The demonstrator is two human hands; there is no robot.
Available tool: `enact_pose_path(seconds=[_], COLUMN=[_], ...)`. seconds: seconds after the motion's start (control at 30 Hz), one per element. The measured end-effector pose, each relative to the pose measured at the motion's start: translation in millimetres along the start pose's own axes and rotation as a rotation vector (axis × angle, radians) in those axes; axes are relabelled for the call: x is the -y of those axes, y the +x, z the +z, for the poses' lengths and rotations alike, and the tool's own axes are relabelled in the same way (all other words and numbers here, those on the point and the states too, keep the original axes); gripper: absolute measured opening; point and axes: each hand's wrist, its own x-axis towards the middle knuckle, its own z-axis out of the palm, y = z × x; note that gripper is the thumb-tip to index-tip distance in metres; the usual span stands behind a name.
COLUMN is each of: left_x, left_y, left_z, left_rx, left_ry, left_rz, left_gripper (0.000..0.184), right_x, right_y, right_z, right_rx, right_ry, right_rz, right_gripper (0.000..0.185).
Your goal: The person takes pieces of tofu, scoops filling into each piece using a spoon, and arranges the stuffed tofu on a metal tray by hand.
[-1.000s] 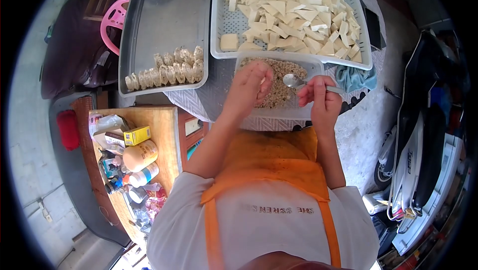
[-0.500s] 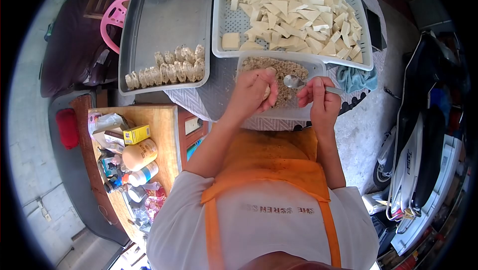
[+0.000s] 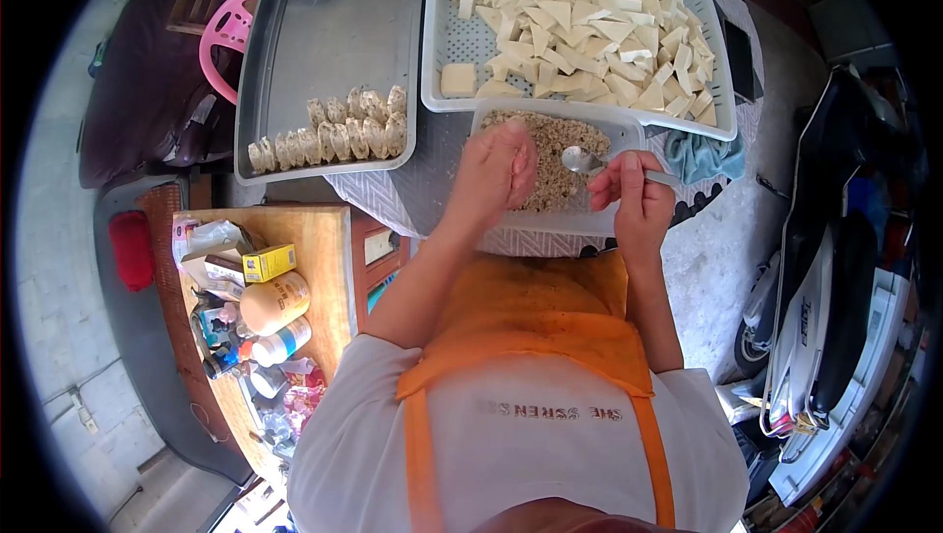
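My left hand (image 3: 496, 174) is closed above the left part of a clear plastic tub; whatever its curled fingers hold is hidden. The tub holds brown crumbly filling (image 3: 560, 184). At the tub's right side, my right hand (image 3: 637, 189) grips a metal spoon (image 3: 582, 160), its bowl over the filling and its handle poking out to the right. Behind the tub, a white perforated tray (image 3: 471, 42) carries many pale cut tofu-like pieces (image 3: 614, 42). On the left, rows of filled pieces (image 3: 344, 140) line the near end of a metal tray (image 3: 339, 32).
A blue-green cloth (image 3: 705, 155) lies right of the tub. Bottles and boxes, one a yellow box (image 3: 269, 263), crowd a wooden table (image 3: 319, 238) at the lower left. A pink chair back (image 3: 229, 32) stands beside the metal tray. A scooter (image 3: 820, 307) is at the right.
My left hand has turned and shifted slightly over the tub, staying closed. My right hand keeps the spoon in nearly the same place.
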Motion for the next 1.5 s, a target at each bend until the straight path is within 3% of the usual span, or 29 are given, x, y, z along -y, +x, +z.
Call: enact_pose_path(seconds=[0.03,0.13,0.23,0.33,0.43,0.53,0.63,0.77,0.87,0.93,1.03,1.17,1.23,1.27,1.37,1.43,1.5], left_x=[-1.5,-11.3,-0.7,3.7,2.6,6.5,11.8,13.2,15.8,16.5,10.7,21.1,10.7,2.1,-8.5,-16.6,11.5], left_y=[0.1,-0.2,5.4,4.7,4.1,6.7,7.8,5.2,4.0,5.9,6.0,7.7,3.9,-2.8,2.6,0.3,15.4], left_z=[-0.7,25.9,8.8,-1.0,2.2,1.5,-0.4,3.9,-2.8,-3.4,-5.1,-13.3,-4.4,8.5,17.0,25.1,-8.3], left_rx=[0.029,-0.165,0.005,0.067,0.002,0.025,-0.025,-0.157,-0.123,-0.096,-0.061,-0.054,-0.080,-0.140,-0.173,-0.229,-0.071], left_ry=[-0.014,-0.190,0.075,0.128,0.180,-0.011,0.101,0.174,0.169,0.130,0.181,0.761,0.605,0.325,0.268,0.172,0.426], left_rz=[-0.007,0.027,0.055,0.025,0.000,-0.036,-0.058,-0.040,-0.034,-0.036,-0.071,0.336,0.245,0.020,-0.017,-0.117,0.144], left_gripper=[0.041,0.032,0.031,0.033,0.042,0.050,0.058,0.059,0.059,0.058,0.054,0.038,0.031,0.029,0.023,0.021,0.022], right_x=[0.0,2.3,6.1,7.4,10.5,12.9,23.8,19.4,19.8,23.1,24.2,18.9,16.8,10.8,6.9,-4.0,3.9], right_y=[-0.1,-0.6,-0.8,-0.9,0.9,3.2,2.2,3.7,1.5,3.3,3.9,1.4,4.7,7.2,9.8,14.6,16.7], right_z=[-0.2,-0.2,0.7,-1.2,-0.1,7.7,27.2,39.4,36.3,32.3,26.7,10.5,2.9,-1.4,-9.2,-13.7,-10.9], right_rx=[0.002,-0.013,-0.046,-0.079,-0.108,-0.090,-0.036,0.120,0.090,0.080,0.084,0.048,-0.040,-0.035,0.093,0.128,0.061], right_ry=[0.003,0.032,0.050,0.071,0.128,0.224,0.280,-0.139,-0.233,-0.079,0.056,0.144,0.201,0.095,-0.119,-0.446,-0.561], right_rz=[-0.011,-0.024,-0.028,-0.030,-0.035,-0.045,0.021,-0.149,-0.233,-0.139,-0.032,0.033,0.020,-0.054,0.068,-0.102,-0.202], right_gripper=[0.025,0.025,0.025,0.026,0.027,0.027,0.027,0.028,0.027,0.027,0.028,0.032,0.034,0.030,0.039,0.023,0.020])
